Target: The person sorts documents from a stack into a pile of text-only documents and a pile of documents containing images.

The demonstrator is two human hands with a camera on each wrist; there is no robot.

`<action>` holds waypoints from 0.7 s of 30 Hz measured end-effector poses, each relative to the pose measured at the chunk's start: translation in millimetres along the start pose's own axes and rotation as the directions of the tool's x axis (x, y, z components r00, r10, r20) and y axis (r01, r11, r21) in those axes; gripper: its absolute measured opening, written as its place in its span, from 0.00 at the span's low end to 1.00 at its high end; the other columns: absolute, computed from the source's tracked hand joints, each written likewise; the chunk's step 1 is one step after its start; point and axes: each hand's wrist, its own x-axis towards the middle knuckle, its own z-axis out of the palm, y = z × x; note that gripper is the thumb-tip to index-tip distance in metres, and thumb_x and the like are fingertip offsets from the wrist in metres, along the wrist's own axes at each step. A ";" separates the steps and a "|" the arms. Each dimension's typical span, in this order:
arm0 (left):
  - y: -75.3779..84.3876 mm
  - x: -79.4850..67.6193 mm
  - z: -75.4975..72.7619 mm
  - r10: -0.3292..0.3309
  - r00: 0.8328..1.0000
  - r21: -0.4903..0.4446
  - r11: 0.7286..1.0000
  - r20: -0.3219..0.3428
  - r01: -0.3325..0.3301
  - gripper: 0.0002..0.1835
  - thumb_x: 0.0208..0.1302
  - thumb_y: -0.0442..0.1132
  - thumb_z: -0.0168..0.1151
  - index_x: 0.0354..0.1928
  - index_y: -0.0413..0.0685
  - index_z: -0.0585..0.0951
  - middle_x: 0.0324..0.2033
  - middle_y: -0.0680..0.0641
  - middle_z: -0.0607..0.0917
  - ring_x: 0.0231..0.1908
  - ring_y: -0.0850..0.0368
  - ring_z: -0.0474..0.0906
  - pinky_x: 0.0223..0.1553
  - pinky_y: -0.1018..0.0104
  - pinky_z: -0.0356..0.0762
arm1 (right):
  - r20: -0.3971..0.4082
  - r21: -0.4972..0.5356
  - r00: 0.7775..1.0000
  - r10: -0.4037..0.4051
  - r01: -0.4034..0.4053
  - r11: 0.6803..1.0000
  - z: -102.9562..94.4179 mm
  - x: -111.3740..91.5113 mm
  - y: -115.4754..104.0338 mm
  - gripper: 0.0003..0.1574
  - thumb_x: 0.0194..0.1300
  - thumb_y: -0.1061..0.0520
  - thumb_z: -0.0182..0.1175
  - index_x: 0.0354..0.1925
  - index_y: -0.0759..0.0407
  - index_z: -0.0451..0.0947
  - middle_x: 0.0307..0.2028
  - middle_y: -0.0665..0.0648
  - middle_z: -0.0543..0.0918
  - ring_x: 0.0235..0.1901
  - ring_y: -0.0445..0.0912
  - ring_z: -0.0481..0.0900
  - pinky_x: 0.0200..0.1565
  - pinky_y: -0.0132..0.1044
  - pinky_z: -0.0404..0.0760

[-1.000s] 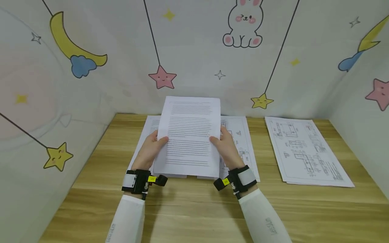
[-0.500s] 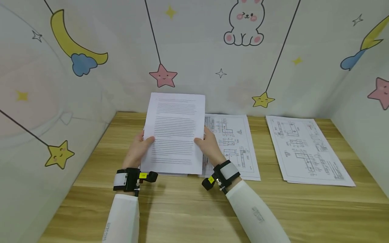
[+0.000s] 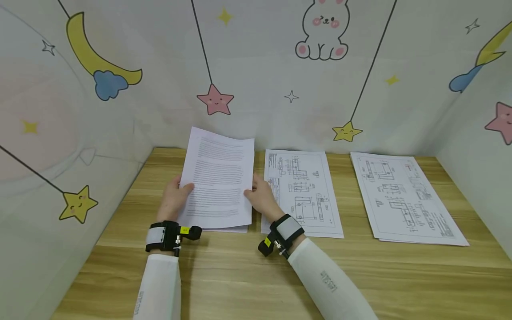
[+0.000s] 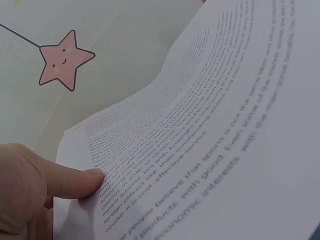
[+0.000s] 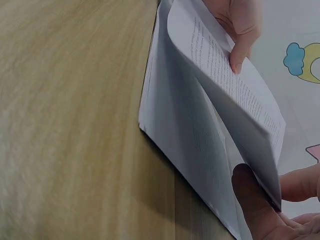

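A white printed sheet [image 3: 218,182], full of lines of text, is held between both hands over the left part of the table. My left hand [image 3: 173,202] pinches its left edge, thumb on the printed face; the left wrist view shows this thumb [image 4: 75,182] and the paper curving away. My right hand [image 3: 263,199] grips the opposite edge; in the right wrist view the fingers [image 5: 300,184] lie on either side of it. Beneath, other paper [image 5: 175,115] lies on the table, with a gap under the raised sheet. Whether more than one sheet is held, I cannot tell.
To the right of the held sheet lies a page of technical drawings [image 3: 304,195]. Farther right rests a stack of similar drawings [image 3: 404,200], its edges slightly uneven. Behind the wooden table [image 3: 240,275] stands a wall [image 3: 264,66] with cartoon prints.
Both hands have carried the text sheet left and then lowered it, off the drawing page, which now shows fully. The sheet's upper right corner has dipped and its top edge curves.
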 end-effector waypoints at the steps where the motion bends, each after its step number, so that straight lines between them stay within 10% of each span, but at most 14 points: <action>1: -1.5 0.6 -1.0 0.000 1.000 -0.001 1.000 -0.004 0.000 0.30 0.77 0.43 0.45 0.77 0.45 0.56 0.61 0.36 0.75 0.48 0.50 0.77 0.44 0.64 0.74 | 0.000 -0.014 1.000 0.005 -0.005 1.000 0.8 -0.5 -0.2 0.39 0.69 0.64 0.54 0.75 0.60 0.56 0.64 0.66 0.77 0.57 0.56 0.81 0.53 0.45 0.82; 11: -10.0 5.3 -6.6 -0.016 0.999 0.019 1.000 -0.042 0.017 0.29 0.76 0.42 0.48 0.76 0.46 0.60 0.63 0.36 0.75 0.51 0.47 0.77 0.45 0.63 0.74 | 0.048 -0.068 0.997 0.065 -0.062 0.996 8.0 -6.8 -2.4 0.41 0.67 0.62 0.56 0.74 0.67 0.55 0.57 0.66 0.81 0.50 0.51 0.82 0.48 0.38 0.81; 18: -15.0 12.0 -1.9 -0.053 0.996 0.068 0.996 -0.078 0.059 0.28 0.76 0.40 0.48 0.75 0.46 0.62 0.65 0.37 0.74 0.53 0.45 0.77 0.47 0.60 0.76 | 0.060 -0.178 0.997 0.050 -0.038 0.983 10.7 -7.8 1.9 0.19 0.66 0.61 0.59 0.53 0.67 0.78 0.43 0.63 0.84 0.31 0.44 0.76 0.28 0.29 0.70; 21: -15.8 12.9 -1.1 -0.044 0.993 0.113 0.992 -0.112 0.057 0.28 0.76 0.40 0.48 0.75 0.45 0.62 0.67 0.36 0.73 0.57 0.44 0.75 0.53 0.53 0.76 | 0.082 -0.190 0.996 0.045 -0.029 0.981 11.5 -8.9 2.4 0.23 0.65 0.60 0.61 0.58 0.68 0.77 0.44 0.64 0.85 0.25 0.43 0.77 0.24 0.28 0.69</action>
